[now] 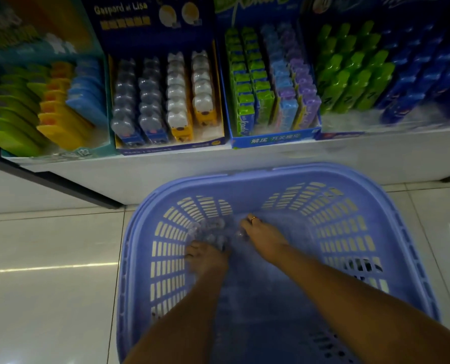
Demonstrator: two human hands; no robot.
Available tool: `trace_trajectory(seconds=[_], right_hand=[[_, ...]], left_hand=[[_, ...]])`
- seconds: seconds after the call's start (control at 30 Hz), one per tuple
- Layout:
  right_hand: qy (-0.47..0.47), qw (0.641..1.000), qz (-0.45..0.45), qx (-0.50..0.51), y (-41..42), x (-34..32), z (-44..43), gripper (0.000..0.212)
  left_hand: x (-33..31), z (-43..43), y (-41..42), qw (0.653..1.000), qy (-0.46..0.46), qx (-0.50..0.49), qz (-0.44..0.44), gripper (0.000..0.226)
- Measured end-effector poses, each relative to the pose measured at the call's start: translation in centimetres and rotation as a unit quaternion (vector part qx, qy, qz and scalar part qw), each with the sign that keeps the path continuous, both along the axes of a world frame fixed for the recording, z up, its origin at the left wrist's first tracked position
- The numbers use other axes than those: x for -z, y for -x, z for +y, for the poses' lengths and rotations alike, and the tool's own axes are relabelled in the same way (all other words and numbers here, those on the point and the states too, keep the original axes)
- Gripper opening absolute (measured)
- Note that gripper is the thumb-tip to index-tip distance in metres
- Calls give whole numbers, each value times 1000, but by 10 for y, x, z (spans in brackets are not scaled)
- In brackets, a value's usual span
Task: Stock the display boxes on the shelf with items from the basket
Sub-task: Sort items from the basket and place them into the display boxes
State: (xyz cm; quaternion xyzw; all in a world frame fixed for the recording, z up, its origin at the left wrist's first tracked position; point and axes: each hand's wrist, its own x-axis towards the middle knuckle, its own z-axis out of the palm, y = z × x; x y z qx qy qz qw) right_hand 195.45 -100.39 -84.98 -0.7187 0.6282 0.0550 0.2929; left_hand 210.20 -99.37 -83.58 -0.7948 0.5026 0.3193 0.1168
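- Head view looks down on a white shelf (245,164) at floor level, carrying four open display boxes side by side.
- Lavender slotted basket (376,195) sits on the tiled floor (48,245) just in front of the shelf; both forearms reach into it.
- Gaspard et Lisa display box (166,145), second from the left, holds four rows of clear-domed packs. The rightmost row stops short of the front edge, so there seems to be room there.
- Clear blister packs (210,231), the task's stock, lie in a blurred cluster at the far left of the basket bottom. They look like the domed packs in that box, though blur hides the detail.
- Left hand (205,256) has its fingers curled over the near edge of the cluster and seems to grip it.
- Right hand (266,240) reaches the cluster's right side, close beside the left; whether it pinches or only touches, I cannot tell.
- Step in hand, as I judge it: gathering packs from the basket, with nothing lifted yet.
- Next move calls for a firm hold from both sides, a lift over the basket's far rim, and setting the packs upright into a short row.
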Motion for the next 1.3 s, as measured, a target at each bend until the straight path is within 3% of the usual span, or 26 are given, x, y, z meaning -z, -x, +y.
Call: trace_trajectory(seconds=[0.1, 0.17, 0.23, 0.33, 0.4, 0.5, 0.57, 0.77, 0.83, 0.9, 0.97, 1.1, 1.17, 1.23, 1.3], right_hand=[[-59, 996, -27, 59, 11, -7, -2, 16], [-86, 991, -57, 84, 18, -20, -4, 24], [-87, 988, -79, 96, 27, -38, -5, 26], [-129, 974, -132, 129, 46, -73, -5, 23], [-172, 931, -253, 201, 58, -101, -2, 24], [-242, 795, -458, 316, 79, -143, 8, 23], [-253, 748, -526, 316, 96, -168, 16, 25], [-97, 732, -598, 310, 152, -231, 34, 38], [-8, 706, -616, 348, 170, -245, 37, 33], [87, 658, -633, 397, 189, -259, 38, 22], [187, 618, -617, 450, 211, -271, 37, 15], [360, 593, -477, 539, 260, -287, 20, 18], [400, 626, -405, 533, 285, -291, 4, 21], [422, 690, -281, 517, 307, -293, -17, 27], [444, 715, -193, 504, 323, -293, -42, 24]], left_hand=[[4, 3, 1, 992, 13, 109, -54, 84], [6, 3, -1, 989, 14, 143, -26, 83], [3, 2, -1, 993, -8, 108, 41, 79], [-7, -1, 3, 988, -17, 24, 154, 45], [-19, -6, 14, 974, -44, -38, 220, 32], [-50, -14, 43, 934, -23, -88, 346, 9], [-80, -16, 63, 906, -4, -87, 414, 7], [-176, -14, 109, 813, 33, -72, 577, 17], [-204, -15, 123, 801, 43, -58, 595, 19], [-228, -16, 137, 792, 45, -44, 607, 17], [-248, -15, 154, 777, 37, -36, 628, 14], [-279, -14, 192, 740, 23, -22, 672, 14], [-287, -15, 209, 736, 18, -14, 676, 15], [-291, -19, 222, 737, 14, -12, 676, 15], [-291, -24, 231, 737, 14, -14, 676, 14]])
